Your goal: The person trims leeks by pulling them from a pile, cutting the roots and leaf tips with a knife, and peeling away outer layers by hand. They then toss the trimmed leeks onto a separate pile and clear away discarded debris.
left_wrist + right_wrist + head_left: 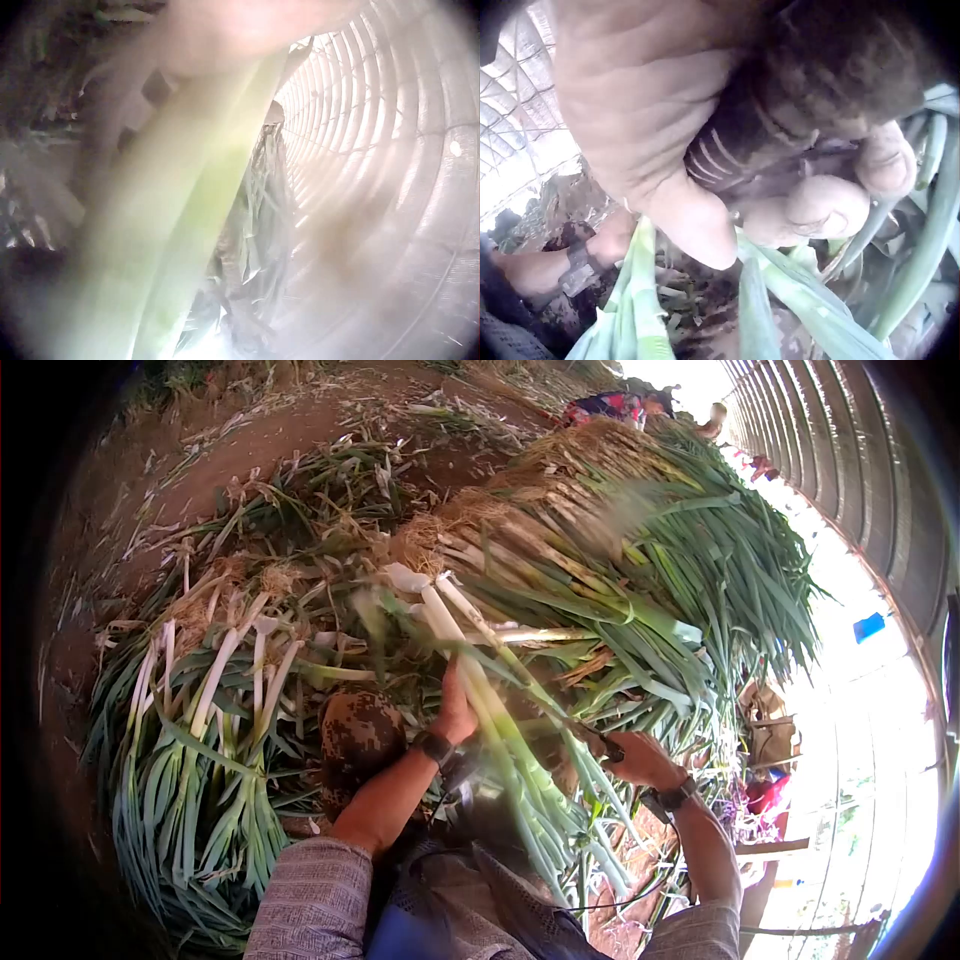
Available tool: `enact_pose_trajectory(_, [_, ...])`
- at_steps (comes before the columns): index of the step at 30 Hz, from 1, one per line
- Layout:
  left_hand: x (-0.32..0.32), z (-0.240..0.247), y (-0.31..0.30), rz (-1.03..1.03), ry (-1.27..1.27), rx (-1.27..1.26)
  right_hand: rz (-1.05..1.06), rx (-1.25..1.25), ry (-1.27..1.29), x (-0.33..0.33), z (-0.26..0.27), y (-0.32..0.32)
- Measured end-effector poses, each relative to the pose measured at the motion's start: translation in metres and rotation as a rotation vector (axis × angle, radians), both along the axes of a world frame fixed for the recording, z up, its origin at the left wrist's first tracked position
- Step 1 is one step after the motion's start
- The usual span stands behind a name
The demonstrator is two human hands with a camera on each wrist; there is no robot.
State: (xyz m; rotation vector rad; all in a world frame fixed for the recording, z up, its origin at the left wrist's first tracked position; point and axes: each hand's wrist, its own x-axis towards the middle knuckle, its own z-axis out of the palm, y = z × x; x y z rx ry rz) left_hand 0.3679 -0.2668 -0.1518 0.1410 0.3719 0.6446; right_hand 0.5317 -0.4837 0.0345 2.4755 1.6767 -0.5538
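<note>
- Bundle of long leeks (pixel 500 745), with white stalks and green leaves, lies slantwise before the person, white ends far and left, leaf tips near and right, above the big heap of cut leeks (pixel 640 560).
- Left hand (pixel 455 712) grips the stalks at mid-length from their left side and is the closer hand.
- Right hand (pixel 640 757), just right of the leaves, is curled round a dark ribbed handle (pixel 772 135).

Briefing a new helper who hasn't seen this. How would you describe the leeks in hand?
Start at the big heap of leeks on the tunnel floor. Nearest the person, one bundle slants across it, gripped by the left hand; the right hand holds a dark handle. Unlike the flat-lying neighbours, it is lifted, white ends pointing away.
</note>
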Motion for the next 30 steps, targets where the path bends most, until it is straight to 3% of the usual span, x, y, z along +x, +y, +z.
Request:
enact_pose_trajectory(4, [0.001, 0.007, -0.006, -0.104, -0.119, -0.036, 0.025, -0.005, -0.034, 0.000, -0.013, 0.005])
enact_pose_trajectory(7, [0.005, 0.015, -0.011, -0.112, -0.065, -0.030, 0.035, -0.022, -0.058, -0.004, -0.018, 0.025])
enact_pose_trajectory(9, [0.005, 0.017, -0.011, -0.144, -0.068, 0.008, -0.143, 0.117, 0.022, -0.007, -0.013, 0.039])
enact_pose_trajectory(11, [0.002, 0.028, -0.009, -0.145, -0.066, -0.059, -0.110, 0.213, -0.013, 0.002, -0.035, 0.038])
enact_pose_trajectory(14, [0.003, 0.010, -0.005, -0.215, -0.158, -0.038, -0.241, 0.514, 0.337, 0.033, -0.075, 0.039])
enact_pose_trajectory(17, [0.002, 0.012, -0.007, -0.229, -0.137, -0.080, -0.391, 0.464, 0.278, 0.043, -0.065, 0.048])
enact_pose_trajectory(19, [0.001, 0.010, -0.007, -0.212, -0.142, -0.017, -0.264, 0.410, 0.189, 0.010, -0.037, 0.053])
enact_pose_trajectory(21, [0.003, 0.011, -0.008, -0.181, -0.153, 0.034, 0.004, 0.251, -0.006, -0.009, -0.023, 0.058])
enact_pose_trajectory(23, [0.004, 0.016, -0.013, -0.103, 0.067, -0.004, -0.058, 0.107, 0.001, -0.022, -0.011, 0.073])
enact_pose_trajectory(25, [0.000, 0.020, -0.016, -0.115, 0.048, 0.001, 0.077, 0.327, -0.029, -0.022, -0.014, 0.082])
enact_pose_trajectory(28, [0.000, 0.006, -0.014, -0.122, 0.021, 0.055, 0.177, 0.284, 0.052, -0.024, -0.004, 0.092])
enact_pose_trajectory(30, [0.003, -0.017, -0.011, -0.133, -0.021, 0.033, 0.090, 0.170, 0.027, -0.020, 0.014, 0.088])
